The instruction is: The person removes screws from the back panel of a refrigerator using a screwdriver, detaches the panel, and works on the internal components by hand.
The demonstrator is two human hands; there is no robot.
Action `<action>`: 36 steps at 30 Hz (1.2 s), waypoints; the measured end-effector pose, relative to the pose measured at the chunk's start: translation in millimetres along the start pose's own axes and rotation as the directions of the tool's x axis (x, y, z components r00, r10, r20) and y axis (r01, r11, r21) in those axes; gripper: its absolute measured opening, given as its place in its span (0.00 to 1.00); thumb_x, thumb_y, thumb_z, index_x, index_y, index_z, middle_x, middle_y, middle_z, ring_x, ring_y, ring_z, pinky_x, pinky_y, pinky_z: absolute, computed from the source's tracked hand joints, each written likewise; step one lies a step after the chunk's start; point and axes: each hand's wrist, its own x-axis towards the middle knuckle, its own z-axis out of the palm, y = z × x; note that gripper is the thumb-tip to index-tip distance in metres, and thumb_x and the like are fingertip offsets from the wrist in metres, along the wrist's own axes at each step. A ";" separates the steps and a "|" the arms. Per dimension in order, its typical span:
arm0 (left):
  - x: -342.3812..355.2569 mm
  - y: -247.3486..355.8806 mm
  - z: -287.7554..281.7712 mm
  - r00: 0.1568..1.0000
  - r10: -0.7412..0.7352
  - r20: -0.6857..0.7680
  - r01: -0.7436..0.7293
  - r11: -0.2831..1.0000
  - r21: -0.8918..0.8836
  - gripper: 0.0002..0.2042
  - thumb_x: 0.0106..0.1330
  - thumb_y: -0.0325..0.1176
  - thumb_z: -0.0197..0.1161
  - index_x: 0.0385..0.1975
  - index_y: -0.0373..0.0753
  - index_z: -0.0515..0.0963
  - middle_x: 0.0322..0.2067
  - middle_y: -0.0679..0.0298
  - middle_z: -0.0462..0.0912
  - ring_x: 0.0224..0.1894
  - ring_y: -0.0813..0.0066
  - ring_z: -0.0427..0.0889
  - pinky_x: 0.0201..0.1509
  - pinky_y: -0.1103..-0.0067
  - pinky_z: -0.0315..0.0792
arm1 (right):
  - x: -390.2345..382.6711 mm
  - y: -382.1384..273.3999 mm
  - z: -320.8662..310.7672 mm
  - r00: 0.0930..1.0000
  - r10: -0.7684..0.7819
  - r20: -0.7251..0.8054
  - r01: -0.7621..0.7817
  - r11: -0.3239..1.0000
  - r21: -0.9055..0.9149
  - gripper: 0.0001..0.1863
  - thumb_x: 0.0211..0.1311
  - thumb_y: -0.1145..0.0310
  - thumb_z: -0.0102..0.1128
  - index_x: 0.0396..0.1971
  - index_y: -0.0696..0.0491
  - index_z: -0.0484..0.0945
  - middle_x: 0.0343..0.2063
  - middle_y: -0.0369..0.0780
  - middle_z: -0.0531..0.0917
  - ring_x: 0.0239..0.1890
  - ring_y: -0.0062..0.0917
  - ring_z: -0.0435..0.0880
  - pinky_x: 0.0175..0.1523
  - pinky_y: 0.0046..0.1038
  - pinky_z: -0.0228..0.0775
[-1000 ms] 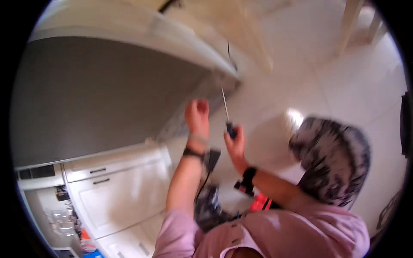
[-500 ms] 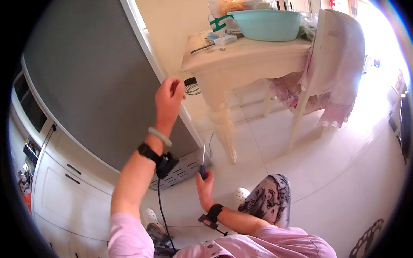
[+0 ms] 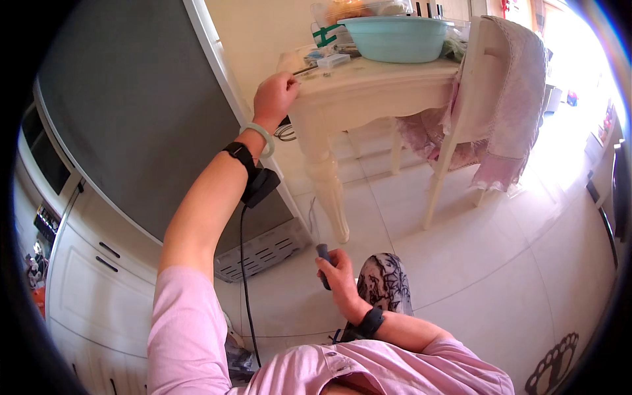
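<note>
My left hand (image 3: 274, 99) is raised to the front corner of a cream table (image 3: 368, 92), its fingers closed at the table edge; whether it pinches anything I cannot tell. A pale green bangle and a black wrist strap with a cable sit on that forearm. Low down, my right hand (image 3: 339, 273) is shut on a screwdriver (image 3: 321, 258) with a dark handle; its thin shaft points up toward the table leg (image 3: 329, 191).
A large grey appliance (image 3: 138, 125) stands at the left, with a vent grille (image 3: 260, 250) at its base. A turquoise basin (image 3: 395, 36) and clutter sit on the table. A chair draped with pink cloth (image 3: 487, 112) stands to the right. White drawers (image 3: 85, 276) are at far left.
The view has swung up from the floor to the table. My left hand rose from the appliance's edge to the table corner. My right hand kept hold of the screwdriver and stayed low.
</note>
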 end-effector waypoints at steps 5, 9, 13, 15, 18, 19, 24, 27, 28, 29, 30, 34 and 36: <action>27.9 -4.9 14.0 0.991 -0.050 0.127 0.052 0.999 -0.010 0.08 0.55 0.36 0.59 0.27 0.38 0.80 0.25 0.54 0.82 0.32 0.54 0.81 0.36 0.66 0.74 | -7.3 6.4 8.5 0.988 0.045 0.147 -0.042 0.999 -0.022 0.13 0.59 0.65 0.61 0.33 0.58 0.70 0.22 0.35 0.76 0.22 0.16 0.74 0.25 0.21 0.62; 49.8 -8.1 21.7 0.976 -0.074 0.203 0.071 0.997 0.023 0.11 0.54 0.38 0.62 0.31 0.37 0.82 0.26 0.56 0.84 0.30 0.60 0.83 0.36 0.70 0.75 | -6.1 6.5 9.3 0.986 0.074 0.153 -0.067 0.997 -0.045 0.12 0.60 0.65 0.61 0.33 0.57 0.71 0.21 0.35 0.76 0.23 0.16 0.74 0.26 0.20 0.62; 55.2 -4.4 36.2 0.972 -0.084 0.219 0.071 0.995 0.067 0.11 0.54 0.38 0.62 0.31 0.38 0.83 0.26 0.56 0.84 0.29 0.61 0.83 0.36 0.71 0.75 | -5.9 12.9 15.6 0.984 0.089 0.153 -0.089 0.996 -0.003 0.12 0.60 0.65 0.61 0.33 0.57 0.71 0.21 0.34 0.76 0.23 0.16 0.73 0.27 0.20 0.61; 57.1 -2.6 41.7 0.977 -0.054 0.205 0.036 0.995 0.090 0.11 0.54 0.38 0.62 0.31 0.38 0.83 0.26 0.56 0.84 0.28 0.63 0.83 0.35 0.71 0.75 | -6.9 16.3 16.3 0.982 0.070 0.175 -0.071 0.997 -0.002 0.12 0.59 0.65 0.62 0.32 0.57 0.70 0.21 0.34 0.74 0.22 0.16 0.74 0.25 0.20 0.62; 59.9 -3.6 46.3 0.970 -0.100 0.220 0.086 0.994 0.069 0.10 0.55 0.36 0.61 0.32 0.38 0.83 0.26 0.55 0.83 0.30 0.62 0.83 0.36 0.72 0.75 | -8.5 18.7 16.9 0.978 0.103 0.182 -0.101 0.995 -0.019 0.12 0.59 0.65 0.62 0.32 0.56 0.69 0.21 0.33 0.74 0.22 0.16 0.74 0.25 0.21 0.62; 60.3 -4.9 47.5 0.960 -0.153 0.234 0.152 0.988 0.021 0.10 0.56 0.36 0.60 0.32 0.38 0.83 0.28 0.54 0.83 0.32 0.59 0.82 0.38 0.70 0.75 | -9.0 19.0 17.0 0.977 0.112 0.179 -0.107 0.994 -0.035 0.12 0.59 0.65 0.62 0.32 0.56 0.69 0.22 0.33 0.74 0.23 0.16 0.74 0.25 0.21 0.62; 59.9 -9.8 49.8 0.944 -0.268 0.191 0.293 0.949 -0.115 0.09 0.59 0.33 0.58 0.34 0.38 0.82 0.29 0.54 0.84 0.33 0.60 0.83 0.39 0.71 0.75 | -12.3 19.5 17.9 0.975 0.119 0.188 -0.116 0.993 -0.024 0.13 0.60 0.64 0.61 0.32 0.56 0.69 0.22 0.34 0.74 0.23 0.16 0.74 0.25 0.21 0.62; 54.7 -9.9 42.9 0.951 -0.288 0.110 0.307 0.918 -0.251 0.09 0.61 0.33 0.57 0.35 0.37 0.81 0.29 0.57 0.84 0.31 0.66 0.83 0.37 0.73 0.75 | -12.4 22.9 17.0 0.969 0.147 0.200 -0.151 0.989 0.002 0.13 0.60 0.63 0.61 0.33 0.57 0.71 0.23 0.34 0.75 0.24 0.16 0.74 0.27 0.21 0.61; 51.0 -10.8 37.8 0.951 -0.294 0.098 0.310 0.899 -0.310 0.09 0.62 0.33 0.56 0.35 0.36 0.81 0.28 0.59 0.84 0.30 0.68 0.83 0.36 0.75 0.75 | -12.2 24.4 16.8 0.965 0.167 0.202 -0.174 0.984 0.020 0.13 0.60 0.63 0.60 0.33 0.57 0.71 0.23 0.34 0.75 0.24 0.16 0.74 0.29 0.21 0.61; 45.3 -12.0 31.6 0.946 -0.308 0.100 0.323 0.873 -0.366 0.09 0.63 0.33 0.56 0.35 0.36 0.81 0.28 0.60 0.84 0.29 0.71 0.83 0.35 0.76 0.75 | -11.0 26.0 16.1 0.965 0.174 0.197 -0.184 0.983 0.030 0.12 0.60 0.64 0.60 0.33 0.57 0.71 0.23 0.35 0.75 0.24 0.17 0.74 0.29 0.21 0.61; 36.5 -14.6 23.6 0.942 -0.323 0.086 0.328 0.841 -0.431 0.10 0.64 0.33 0.56 0.37 0.35 0.80 0.28 0.62 0.83 0.30 0.74 0.81 0.36 0.77 0.75 | -8.9 27.0 14.9 0.963 0.190 0.194 -0.200 0.979 0.035 0.12 0.60 0.65 0.60 0.33 0.57 0.71 0.23 0.35 0.75 0.24 0.17 0.74 0.28 0.21 0.62; -29.6 -37.0 -20.2 0.950 -0.311 0.014 0.277 0.822 -0.497 0.11 0.66 0.35 0.57 0.36 0.32 0.79 0.26 0.64 0.82 0.28 0.80 0.79 0.34 0.81 0.73 | -4.7 30.4 16.4 0.965 0.207 0.158 -0.227 0.966 0.125 0.10 0.59 0.68 0.60 0.32 0.58 0.70 0.23 0.36 0.75 0.24 0.19 0.74 0.28 0.21 0.64; -70.0 -47.9 -39.6 0.952 -0.307 -0.008 0.281 0.880 -0.383 0.11 0.66 0.36 0.58 0.34 0.33 0.79 0.24 0.63 0.81 0.24 0.79 0.79 0.32 0.82 0.72 | -3.4 30.5 16.9 0.967 0.230 0.113 -0.242 0.963 0.117 0.10 0.58 0.69 0.60 0.32 0.58 0.70 0.23 0.37 0.75 0.22 0.20 0.74 0.27 0.22 0.65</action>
